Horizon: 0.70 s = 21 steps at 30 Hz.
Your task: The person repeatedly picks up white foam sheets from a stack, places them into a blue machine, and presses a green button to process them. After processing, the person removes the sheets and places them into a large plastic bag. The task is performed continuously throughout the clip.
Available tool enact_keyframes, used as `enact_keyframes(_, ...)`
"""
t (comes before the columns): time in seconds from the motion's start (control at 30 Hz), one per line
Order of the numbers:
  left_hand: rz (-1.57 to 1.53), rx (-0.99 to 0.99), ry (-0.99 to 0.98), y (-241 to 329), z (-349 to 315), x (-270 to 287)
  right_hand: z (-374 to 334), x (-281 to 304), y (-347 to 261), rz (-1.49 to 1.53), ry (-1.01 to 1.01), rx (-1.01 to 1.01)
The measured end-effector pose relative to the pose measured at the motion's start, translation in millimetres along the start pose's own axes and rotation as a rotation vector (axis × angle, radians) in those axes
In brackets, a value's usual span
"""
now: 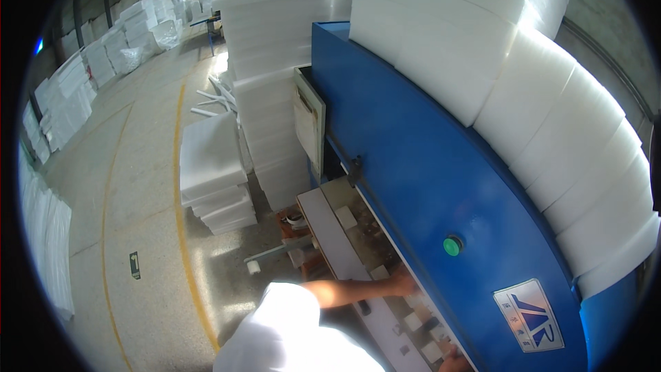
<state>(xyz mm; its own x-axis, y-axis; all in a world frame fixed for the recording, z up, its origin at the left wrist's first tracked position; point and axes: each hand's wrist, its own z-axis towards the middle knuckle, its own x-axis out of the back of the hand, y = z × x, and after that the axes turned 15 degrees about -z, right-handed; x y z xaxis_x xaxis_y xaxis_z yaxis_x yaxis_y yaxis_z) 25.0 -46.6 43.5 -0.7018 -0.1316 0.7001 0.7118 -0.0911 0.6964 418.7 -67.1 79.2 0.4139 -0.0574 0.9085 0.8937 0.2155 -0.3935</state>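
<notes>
A large blue machine [413,158] with a green round button [452,245] fills the right side. My left arm reaches out from a white sleeve, and my left hand [401,282] is at the machine's lower edge, over the work surface [375,241]. The machine's edge hides its fingers. Small white foam blocks [414,322] lie between my two hands. Only a part of my right hand [452,359] shows at the bottom, beside a white block [432,352]; its fingers are not clear. Whether either hand holds a block cannot be made out.
A pale ledge [330,224] runs along the machine's front. Tall stacks of white foam sheets [272,48] stand behind, and more foam blocks [441,27] are piled on top of the machine. A lower foam stack [212,155] sits on the floor near a yellow line [177,213].
</notes>
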Motion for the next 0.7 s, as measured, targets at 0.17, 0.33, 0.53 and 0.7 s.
enact_keyframes(0.17, -0.007, -0.274, 0.260, -52.3, 2.5, -32.0, 22.3, -48.8, 21.2, 0.300, 0.376, -0.117)
enact_keyframes(0.33, -0.157, 0.150, 0.069, -63.5, 2.8, -24.1, 22.0, -44.2, 66.0, -0.088, 0.114, -0.252)
enact_keyframes(0.53, -1.451, 0.176, 0.295, 4.3, -28.0, 7.9, -21.5, -32.1, 58.5, 0.789, 0.659, -0.395)
enact_keyframes(0.7, -1.155, 0.029, 0.016, 123.4, -121.1, 4.1, -200.1, 42.4, 34.8, 0.910, 0.877, -0.657)
